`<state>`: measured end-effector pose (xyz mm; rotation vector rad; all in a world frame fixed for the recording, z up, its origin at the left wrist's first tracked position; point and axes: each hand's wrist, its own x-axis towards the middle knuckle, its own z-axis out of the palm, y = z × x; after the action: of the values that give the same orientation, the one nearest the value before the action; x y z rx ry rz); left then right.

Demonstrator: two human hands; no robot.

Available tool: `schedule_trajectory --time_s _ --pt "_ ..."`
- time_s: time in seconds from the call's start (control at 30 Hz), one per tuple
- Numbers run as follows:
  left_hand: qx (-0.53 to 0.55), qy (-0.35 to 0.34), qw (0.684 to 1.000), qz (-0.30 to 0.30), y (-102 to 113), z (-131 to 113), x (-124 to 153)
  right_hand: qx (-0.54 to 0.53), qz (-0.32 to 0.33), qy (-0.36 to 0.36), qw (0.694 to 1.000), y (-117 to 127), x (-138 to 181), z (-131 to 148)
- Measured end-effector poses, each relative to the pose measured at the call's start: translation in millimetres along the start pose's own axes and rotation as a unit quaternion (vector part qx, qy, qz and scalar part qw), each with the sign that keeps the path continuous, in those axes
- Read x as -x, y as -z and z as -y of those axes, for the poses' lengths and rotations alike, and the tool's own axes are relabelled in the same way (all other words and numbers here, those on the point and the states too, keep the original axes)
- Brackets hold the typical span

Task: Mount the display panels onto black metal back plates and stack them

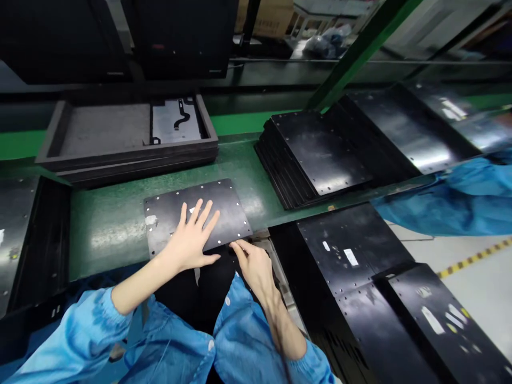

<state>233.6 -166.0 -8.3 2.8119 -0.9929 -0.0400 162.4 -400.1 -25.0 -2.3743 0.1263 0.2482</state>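
Note:
A flat black panel [226,210] with small holes along its edges lies on the green bench in front of me. My left hand [192,240] rests on its top face with the fingers spread. A small pale patch on the panel shows between those fingers, and a worn light mark sits near its left edge. At the near right edge of the panel is my right hand [254,266], its fingers curled and its fingertips touching that edge. What may be pinched in them is hidden.
A grey foam tray [108,128] holding a silver plate-like part [170,125] stands behind the panel. Stacked black panels [320,154] sit at back right, more panels [360,250] at near right. Another stack [18,213] is at left. A blue sleeve [460,197] of another person shows at right.

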Motion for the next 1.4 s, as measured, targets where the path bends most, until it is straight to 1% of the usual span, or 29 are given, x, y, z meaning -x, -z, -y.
schedule_trajectory --time_s 0.07,0.17,0.23,0.3,0.4,0.47,0.57,0.63,0.7,0.77,0.83,0.9,0.97,1.03,1.13,1.2,1.27,1.33,1.4 --pt "-0.034 -0.017 0.999 0.014 0.7 -5.2 16.8 0.043 -0.002 0.005 0.999 2.1 -0.3 2.9" --pt "-0.088 -0.060 0.994 0.018 4.9 -9.9 27.9 0.084 -0.003 0.011 0.996 3.9 -2.2 2.9" --pt "-0.106 -0.082 0.991 0.003 13.7 -12.7 29.2 0.097 -0.004 0.018 0.995 4.3 -2.5 1.2" --pt "-0.110 -0.089 0.990 -0.023 29.7 -14.2 28.6 0.099 -0.007 0.031 0.995 4.3 -0.7 -0.7" --pt "-0.097 -0.059 0.992 -0.061 61.0 -11.6 25.9 0.097 -0.025 0.051 0.994 4.9 4.1 -0.4" --pt "-0.079 -0.033 0.993 -0.075 78.5 -7.6 22.8 0.088 -0.042 0.072 0.993 5.0 4.4 4.9" --pt "-0.055 -0.015 0.994 -0.091 90.9 -3.2 17.5 0.099 -0.042 0.122 0.987 3.0 -7.9 22.8" --pt "-0.051 -0.009 0.994 -0.097 91.5 -2.6 14.8 0.148 -0.008 0.171 0.974 0.6 -24.6 38.7" --pt "-0.056 0.000 0.993 -0.100 89.9 -3.5 13.4 0.201 0.034 0.228 0.952 -0.8 -44.1 52.5" --pt "-0.062 0.010 0.993 -0.100 89.0 -4.8 13.4 0.241 0.064 0.283 0.926 0.1 -61.3 60.6" --pt "-0.065 0.015 0.993 -0.096 89.5 -5.5 14.2 0.273 0.078 0.332 0.899 2.9 -72.8 62.3" --pt "-0.064 0.011 0.993 -0.097 90.3 -5.2 15.2 0.286 0.091 0.392 0.870 6.2 -77.8 60.1" --pt "-0.057 0.008 0.992 -0.108 90.2 -3.6 16.0 0.276 0.107 0.455 0.840 8.6 -77.9 58.2" --pt "-0.053 0.011 0.991 -0.124 89.2 -1.0 16.6 0.270 0.104 0.498 0.817 9.3 -76.2 59.9" --pt "-0.057 0.018 0.990 -0.127 88.2 4.1 16.0 0.302 0.042 0.505 0.807 10.4 -76.6 70.6" --pt "-0.058 0.022 0.991 -0.122 89.4 7.0 15.1 0.326 -0.001 0.488 0.810 15.8 -76.4 78.0" --pt "-0.052 0.025 0.991 -0.123 91.3 8.6 14.3 0.312 -0.022 0.482 0.818 27.9 -68.6 78.2" --pt "-0.047 0.027 0.990 -0.132 92.0 9.0 14.4 0.260 -0.034 0.490 0.831 47.6 -48.9 66.7" --pt "-0.050 0.023 0.988 -0.141 89.2 8.1 16.1 0.199 -0.041 0.492 0.847 74.7 -18.7 43.9"
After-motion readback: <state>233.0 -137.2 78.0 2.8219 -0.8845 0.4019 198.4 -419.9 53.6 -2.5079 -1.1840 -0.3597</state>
